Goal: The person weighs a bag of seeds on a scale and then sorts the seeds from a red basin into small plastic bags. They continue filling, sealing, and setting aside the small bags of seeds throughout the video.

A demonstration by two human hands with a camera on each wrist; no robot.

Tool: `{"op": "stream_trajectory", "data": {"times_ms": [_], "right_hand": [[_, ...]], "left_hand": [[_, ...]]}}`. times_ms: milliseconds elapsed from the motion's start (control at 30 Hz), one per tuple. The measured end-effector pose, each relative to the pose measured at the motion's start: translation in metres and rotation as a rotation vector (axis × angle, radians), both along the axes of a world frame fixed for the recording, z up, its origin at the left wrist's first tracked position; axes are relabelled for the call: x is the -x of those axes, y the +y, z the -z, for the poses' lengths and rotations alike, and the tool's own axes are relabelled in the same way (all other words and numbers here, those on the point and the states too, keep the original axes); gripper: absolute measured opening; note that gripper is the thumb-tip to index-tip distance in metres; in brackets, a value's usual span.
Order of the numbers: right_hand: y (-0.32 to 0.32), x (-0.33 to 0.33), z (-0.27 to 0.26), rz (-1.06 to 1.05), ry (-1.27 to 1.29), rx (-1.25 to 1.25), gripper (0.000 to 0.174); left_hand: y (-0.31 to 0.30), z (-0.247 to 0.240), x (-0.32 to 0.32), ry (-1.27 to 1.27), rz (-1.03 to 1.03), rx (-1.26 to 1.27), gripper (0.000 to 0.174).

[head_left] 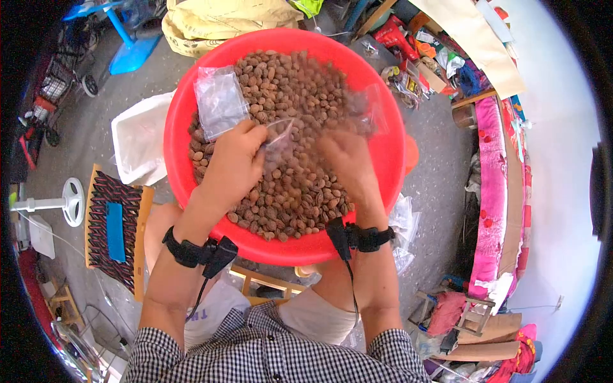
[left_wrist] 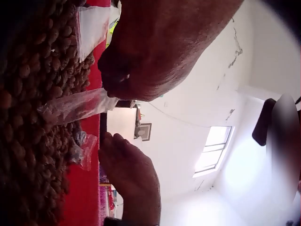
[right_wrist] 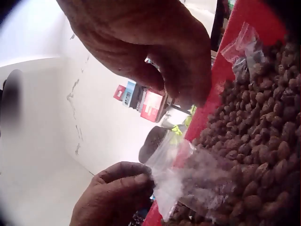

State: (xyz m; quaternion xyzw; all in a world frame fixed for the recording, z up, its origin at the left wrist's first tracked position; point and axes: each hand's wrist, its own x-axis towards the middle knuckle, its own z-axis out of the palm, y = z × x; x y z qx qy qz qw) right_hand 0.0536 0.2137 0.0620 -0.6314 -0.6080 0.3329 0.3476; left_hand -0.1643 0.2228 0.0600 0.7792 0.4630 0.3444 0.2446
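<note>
A wide red basin [head_left: 182,147] holds a heap of brown, oval, wrinkled nuts [head_left: 300,198]. My left hand [head_left: 233,156] pinches a clear plastic bag [right_wrist: 171,176] by its edge, above the nuts. The bag hangs over the heap toward the middle. My right hand [head_left: 348,159] is blurred, just right of the bag and over the nuts. Its fingers [right_wrist: 181,70] bend loosely in the right wrist view, with no object showing between them. Flat clear bags [head_left: 220,102] lie on the nuts beyond my left hand. Another clear bag [head_left: 378,115] lies near the basin's right wall.
Left of the basin stands a white tub [head_left: 137,137]. A yellow sack [head_left: 230,22] sits behind it, with a blue stand [head_left: 133,54] at the far left. Loose clear bags [head_left: 402,223] lie on the floor at right. Cluttered goods [head_left: 415,64] fill the back right.
</note>
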Motion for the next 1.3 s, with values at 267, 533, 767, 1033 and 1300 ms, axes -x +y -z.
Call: {"op": "stream_trajectory", "data": {"times_ms": [267,533,767,1033,1300], "right_hand": [[0.005,0.012,0.011,-0.255,-0.220,0.132,0.031],[0.020,0.006,0.036,-0.343,-0.346,0.097,0.046],[0.012,0.014,0.035,-0.407,-0.479,0.061,0.046],[0.009,0.021,0.031,-0.359,-0.406,0.130,0.046],[0.008,0.022,0.040,-0.432,-0.444,0.072,0.030]], "left_hand": [[0.000,-0.006,0.012,-0.085,0.024,-0.026,0.018],[-0.002,0.005,0.014,0.061,-0.018,-0.006,0.018],[0.001,0.007,0.012,0.015,-0.009,-0.059,0.013],[0.001,0.006,0.010,0.013,0.000,-0.062,0.018],[-0.001,0.003,0.006,-0.002,-0.036,-0.074,0.014]]}}
